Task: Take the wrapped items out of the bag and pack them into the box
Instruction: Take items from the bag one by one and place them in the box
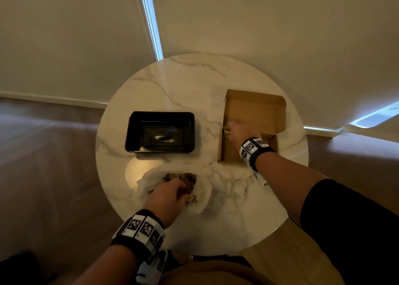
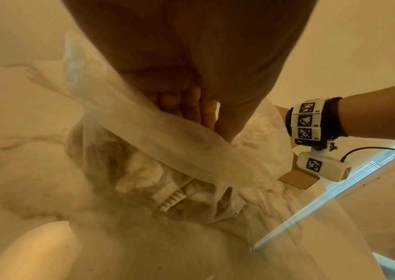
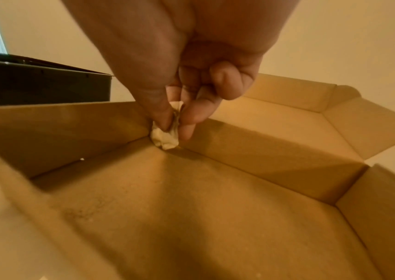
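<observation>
An open brown cardboard box (image 1: 259,112) lies on the right of the round marble table (image 1: 194,79). My right hand (image 1: 230,131) reaches into its far left corner. In the right wrist view, thumb and fingers of that hand (image 3: 175,128) pinch a small white wrapped item (image 3: 165,139) that touches the corner of the box (image 3: 191,208). A translucent plastic bag (image 1: 216,176) lies at the table's front. My left hand (image 1: 182,190) is at its mouth with curled fingers (image 2: 186,106) that grip the bag's rim (image 2: 167,151). More wrapped items (image 2: 174,199) show through the plastic.
An empty black tray (image 1: 159,114) stands left of the box, behind the bag, and its side (image 3: 43,85) shows beyond the box wall. The box lid flap stands up at the far side. Bare marble lies at the table's back and front right.
</observation>
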